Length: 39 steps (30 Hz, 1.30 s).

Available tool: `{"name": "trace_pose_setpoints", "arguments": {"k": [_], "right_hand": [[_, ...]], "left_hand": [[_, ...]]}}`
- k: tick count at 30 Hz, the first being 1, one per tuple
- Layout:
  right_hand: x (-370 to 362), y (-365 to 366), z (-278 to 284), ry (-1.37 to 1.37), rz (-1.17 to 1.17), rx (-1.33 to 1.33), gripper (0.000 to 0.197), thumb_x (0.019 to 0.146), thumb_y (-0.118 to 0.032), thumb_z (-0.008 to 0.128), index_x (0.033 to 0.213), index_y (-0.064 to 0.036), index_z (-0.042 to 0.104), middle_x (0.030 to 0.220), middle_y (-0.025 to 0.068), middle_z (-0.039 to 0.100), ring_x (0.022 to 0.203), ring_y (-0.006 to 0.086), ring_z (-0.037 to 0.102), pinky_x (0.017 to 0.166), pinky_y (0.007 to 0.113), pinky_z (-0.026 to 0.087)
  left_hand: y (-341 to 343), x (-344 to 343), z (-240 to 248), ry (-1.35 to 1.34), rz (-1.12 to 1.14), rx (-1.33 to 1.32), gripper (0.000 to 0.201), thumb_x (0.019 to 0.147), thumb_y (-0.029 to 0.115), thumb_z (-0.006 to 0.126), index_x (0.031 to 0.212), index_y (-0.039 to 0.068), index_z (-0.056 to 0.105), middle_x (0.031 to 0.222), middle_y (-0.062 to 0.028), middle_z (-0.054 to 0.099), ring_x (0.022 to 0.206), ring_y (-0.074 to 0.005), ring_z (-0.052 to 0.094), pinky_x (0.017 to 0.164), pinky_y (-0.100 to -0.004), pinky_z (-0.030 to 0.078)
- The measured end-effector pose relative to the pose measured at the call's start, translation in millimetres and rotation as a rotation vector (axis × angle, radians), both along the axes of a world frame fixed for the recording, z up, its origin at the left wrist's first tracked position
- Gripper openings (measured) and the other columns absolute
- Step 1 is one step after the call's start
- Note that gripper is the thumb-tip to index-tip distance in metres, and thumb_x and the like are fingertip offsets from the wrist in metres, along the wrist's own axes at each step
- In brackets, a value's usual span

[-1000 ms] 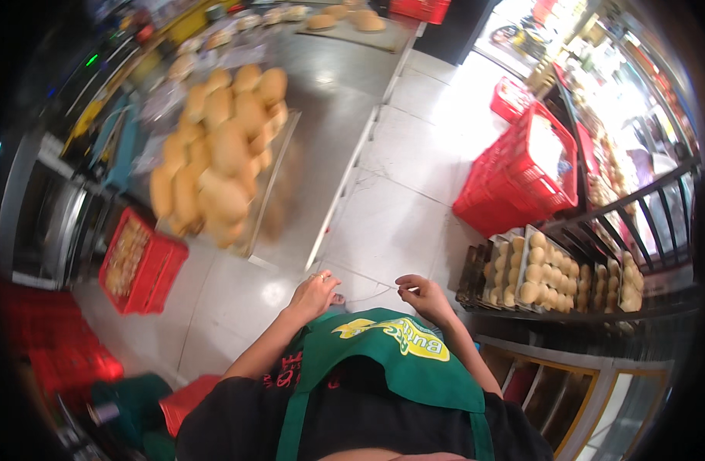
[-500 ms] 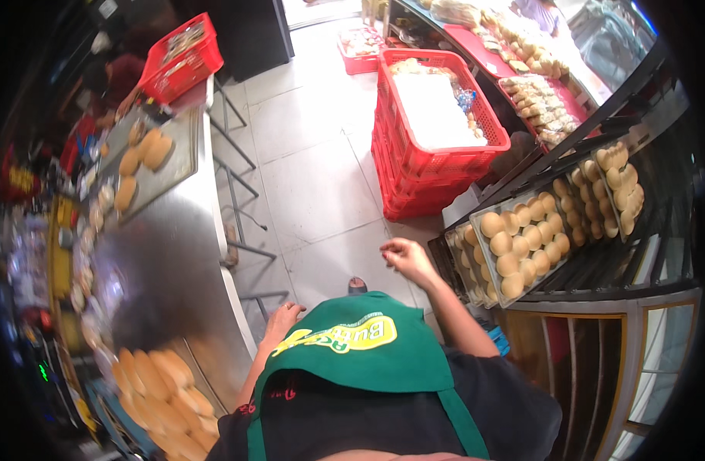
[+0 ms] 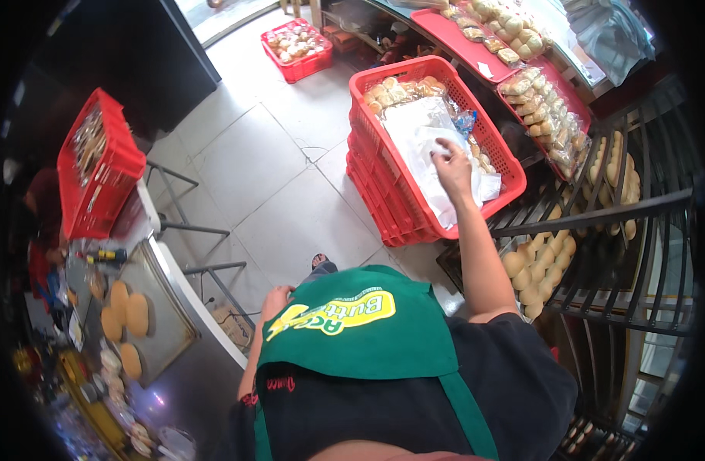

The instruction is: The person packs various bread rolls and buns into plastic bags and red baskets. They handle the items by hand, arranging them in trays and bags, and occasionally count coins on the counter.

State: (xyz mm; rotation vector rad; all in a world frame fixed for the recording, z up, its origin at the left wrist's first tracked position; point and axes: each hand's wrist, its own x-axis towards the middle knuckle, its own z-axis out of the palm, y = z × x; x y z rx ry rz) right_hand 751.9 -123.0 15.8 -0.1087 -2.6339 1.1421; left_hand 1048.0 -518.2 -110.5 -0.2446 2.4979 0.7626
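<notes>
My right hand (image 3: 452,170) reaches over the top red crate (image 3: 355,96). Its fingers are apart and slightly bent, just above or touching the white plastic sheets or bags (image 3: 425,131) that lie on the crate's contents; I cannot tell if they touch. Bread rolls (image 3: 391,92) show at the far end of the crate, and a blue-and-clear wrapper (image 3: 465,121) lies at its right side. My left hand (image 3: 275,300) hangs low beside my green apron (image 3: 360,338), nearest the steel table; its fingers are mostly hidden.
Left, a steel table (image 3: 214,392) bears a tray (image 3: 175,307) of long buns and a red crate (image 3: 129,165). A rack (image 3: 590,223) of round buns stands at right. Bagged bread (image 3: 548,119) fills red trays behind it. A small red crate (image 3: 297,69) sits on the tiled floor.
My right hand has moved forward from beside my body to over the crate. The view has turned right and come closer to the crate stack. My left hand stays low by the apron.
</notes>
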Motion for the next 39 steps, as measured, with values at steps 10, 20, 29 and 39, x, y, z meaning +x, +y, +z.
{"name": "trace_pose_setpoints", "arguments": {"k": [10, 20, 29, 39], "right_hand": [[-249.8, 125.3, -9.8, -0.041, -0.596, 0.312, 0.043, 0.078, -0.033, 0.069, 0.117, -0.0156, 0.066, 0.12, 0.0241, 0.056, 0.115, 0.037, 0.054, 0.099, 0.042, 0.043], [-436.7, 250.5, -82.2, -0.05, -0.638, 0.509, 0.033, 0.085, -0.021, 0.055, 0.111, -0.0042, 0.068, 0.104, 0.0242, 0.067, 0.101, 0.0387, 0.064, 0.091, 0.046, 0.049], [-529.5, 367.4, -157.0, -0.465, -0.409, 0.784, 0.069, 0.078, -0.067, 0.061, 0.089, 0.0013, 0.069, 0.084, 0.0229, 0.068, 0.077, 0.0378, 0.067, 0.067, 0.05, 0.05], [-563.4, 245.9, -96.7, -0.003, -0.788, 0.63, 0.043, 0.084, -0.046, 0.062, 0.099, -0.0055, 0.064, 0.088, 0.0147, 0.069, 0.078, 0.0307, 0.068, 0.066, 0.045, 0.052]], "left_hand": [[-134.7, -225.2, 31.7, 0.118, 0.082, -0.094, 0.031, 0.08, 0.014, 0.069, 0.11, 0.008, 0.066, 0.105, -0.0215, 0.065, 0.097, -0.0368, 0.064, 0.084, -0.0433, 0.051], [-122.6, -298.6, 44.5, -0.388, 0.186, -0.123, 0.031, 0.083, 0.018, 0.067, 0.111, 0.007, 0.067, 0.104, -0.0178, 0.068, 0.098, -0.0339, 0.065, 0.086, -0.0403, 0.051], [-126.1, -379.5, 49.0, -0.202, 0.219, -0.132, 0.032, 0.083, 0.021, 0.067, 0.113, 0.01, 0.065, 0.107, -0.0171, 0.066, 0.106, -0.0345, 0.06, 0.09, -0.0441, 0.049], [-114.8, -374.4, 50.9, -0.177, 0.323, -0.044, 0.031, 0.085, 0.019, 0.064, 0.115, 0.009, 0.063, 0.112, -0.0182, 0.063, 0.109, -0.0367, 0.057, 0.093, -0.0461, 0.046]]}}
